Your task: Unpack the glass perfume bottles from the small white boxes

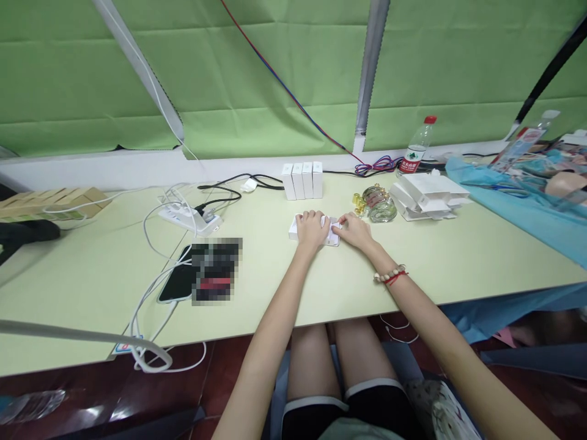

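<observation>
A small white box (pixel 292 228) lies flat on the pale green table (pixel 257 269). My left hand (pixel 312 228) is wrapped over its middle from above. At the box's right end, the bent fingers of my right hand (pixel 354 230) pinch its edge or flap; the exact part is too small to tell. Behind my hands, several white boxes (pixel 302 181) stand upright in a row. Just beyond my right hand are clear glass bottles (pixel 382 208) and gold-coloured caps (pixel 357 200). Flattened white cartons (pixel 428 194) lie in a pile to their right.
A power strip (pixel 190 219) with tangled cables and a phone (pixel 177 281) lie on the left. Brown boxes (pixel 55 203) sit at far left. A red-capped bottle (pixel 414 146) stands by the wall. Blue sheeting (pixel 518 214) covers the right side, with a second bottle (pixel 523 143).
</observation>
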`<move>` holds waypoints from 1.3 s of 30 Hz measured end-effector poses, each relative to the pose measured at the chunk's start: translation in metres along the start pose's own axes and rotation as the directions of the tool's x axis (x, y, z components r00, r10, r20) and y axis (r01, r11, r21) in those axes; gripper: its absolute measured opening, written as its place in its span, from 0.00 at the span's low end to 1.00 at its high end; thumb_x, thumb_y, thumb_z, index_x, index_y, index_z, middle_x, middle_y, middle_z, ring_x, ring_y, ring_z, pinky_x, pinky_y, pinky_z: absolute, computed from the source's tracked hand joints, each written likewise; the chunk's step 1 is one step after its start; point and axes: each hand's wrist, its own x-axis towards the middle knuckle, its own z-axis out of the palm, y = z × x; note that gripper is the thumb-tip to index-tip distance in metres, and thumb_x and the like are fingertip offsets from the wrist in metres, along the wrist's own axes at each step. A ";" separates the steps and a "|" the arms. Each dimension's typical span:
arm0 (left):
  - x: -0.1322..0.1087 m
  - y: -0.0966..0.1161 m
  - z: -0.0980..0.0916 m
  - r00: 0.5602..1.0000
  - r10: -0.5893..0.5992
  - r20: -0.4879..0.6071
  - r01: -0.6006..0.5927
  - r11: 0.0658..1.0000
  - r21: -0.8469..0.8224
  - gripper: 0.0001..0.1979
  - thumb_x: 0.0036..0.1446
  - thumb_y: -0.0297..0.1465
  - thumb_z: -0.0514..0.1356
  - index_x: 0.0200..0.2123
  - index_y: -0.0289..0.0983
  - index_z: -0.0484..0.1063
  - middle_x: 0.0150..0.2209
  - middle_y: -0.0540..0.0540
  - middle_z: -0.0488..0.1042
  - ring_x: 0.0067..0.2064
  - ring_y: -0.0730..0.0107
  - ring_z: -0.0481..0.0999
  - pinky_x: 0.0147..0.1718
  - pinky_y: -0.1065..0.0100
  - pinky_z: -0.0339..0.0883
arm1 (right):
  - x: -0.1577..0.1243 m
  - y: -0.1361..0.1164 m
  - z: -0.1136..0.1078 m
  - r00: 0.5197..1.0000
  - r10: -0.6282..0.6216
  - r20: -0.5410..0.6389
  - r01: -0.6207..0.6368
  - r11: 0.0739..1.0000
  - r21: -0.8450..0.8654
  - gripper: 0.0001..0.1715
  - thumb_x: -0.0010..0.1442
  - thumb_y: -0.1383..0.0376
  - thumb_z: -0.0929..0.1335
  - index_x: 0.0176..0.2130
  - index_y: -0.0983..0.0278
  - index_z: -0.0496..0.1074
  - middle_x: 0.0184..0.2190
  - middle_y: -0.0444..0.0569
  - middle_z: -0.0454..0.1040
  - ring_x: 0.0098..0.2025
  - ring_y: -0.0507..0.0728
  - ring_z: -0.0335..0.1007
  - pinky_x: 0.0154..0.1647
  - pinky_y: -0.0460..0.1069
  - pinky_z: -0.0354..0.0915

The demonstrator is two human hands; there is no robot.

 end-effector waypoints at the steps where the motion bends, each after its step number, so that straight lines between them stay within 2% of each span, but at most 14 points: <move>1: 0.001 0.000 0.000 1.000 0.003 -0.003 -0.003 1.000 0.013 0.05 0.50 0.32 0.56 0.24 0.40 0.68 0.33 0.42 0.72 0.45 0.57 0.66 0.52 0.56 0.46 | 0.000 0.000 0.000 1.000 0.003 0.003 -0.003 1.000 -0.002 0.15 0.50 0.54 0.66 0.34 0.62 0.71 0.38 0.48 0.70 0.37 0.55 0.66 0.36 0.49 0.58; 6: 0.004 -0.001 -0.005 0.993 0.069 0.097 -0.098 0.935 0.342 0.11 0.57 0.32 0.49 0.31 0.40 0.71 0.38 0.45 0.74 0.45 0.62 0.67 0.49 0.58 0.49 | 0.001 0.001 0.000 0.999 -0.001 0.036 0.001 1.000 -0.012 0.15 0.51 0.54 0.65 0.33 0.61 0.71 0.38 0.46 0.69 0.37 0.55 0.66 0.36 0.49 0.58; 9: 0.005 -0.001 -0.006 0.990 0.081 0.114 -0.122 0.898 0.424 0.13 0.58 0.33 0.48 0.33 0.41 0.72 0.39 0.46 0.74 0.45 0.64 0.67 0.48 0.59 0.50 | 0.001 0.002 0.001 0.999 -0.007 0.037 0.007 1.000 -0.007 0.15 0.51 0.54 0.65 0.33 0.62 0.71 0.38 0.46 0.69 0.36 0.55 0.66 0.36 0.48 0.58; 18: 0.004 -0.003 -0.004 0.991 0.105 0.081 -0.131 0.884 0.449 0.14 0.59 0.33 0.48 0.32 0.40 0.73 0.38 0.46 0.75 0.44 0.64 0.68 0.46 0.59 0.51 | 0.001 0.001 0.004 0.999 -0.035 0.036 0.033 0.999 0.037 0.14 0.55 0.56 0.62 0.28 0.62 0.69 0.36 0.45 0.70 0.33 0.52 0.65 0.33 0.47 0.56; 26: 0.003 -0.001 -0.005 0.991 0.091 0.093 -0.123 0.884 0.450 0.13 0.58 0.32 0.48 0.32 0.39 0.73 0.37 0.46 0.74 0.43 0.64 0.68 0.46 0.59 0.50 | -0.004 -0.005 -0.001 0.987 -0.112 0.117 0.118 0.992 -0.048 0.16 0.54 0.52 0.63 0.30 0.61 0.71 0.39 0.45 0.69 0.36 0.54 0.67 0.35 0.47 0.56; 34: 0.011 -0.006 -0.003 0.994 0.087 0.067 -0.108 0.893 0.437 0.14 0.59 0.33 0.48 0.32 0.40 0.73 0.37 0.46 0.74 0.43 0.64 0.68 0.46 0.59 0.51 | 0.000 -0.005 0.002 0.991 -0.038 0.128 0.039 0.999 -0.010 0.15 0.57 0.57 0.60 0.34 0.61 0.70 0.42 0.47 0.68 0.36 0.55 0.67 0.36 0.49 0.58; 39: 0.021 -0.013 -0.007 0.998 0.064 0.014 -0.064 0.913 0.403 0.13 0.58 0.32 0.48 0.34 0.41 0.72 0.39 0.47 0.75 0.44 0.64 0.68 0.45 0.59 0.51 | 0.007 0.001 0.004 0.995 0.000 0.098 -0.011 0.994 0.105 0.15 0.57 0.57 0.58 0.35 0.61 0.68 0.42 0.48 0.69 0.40 0.57 0.66 0.38 0.51 0.60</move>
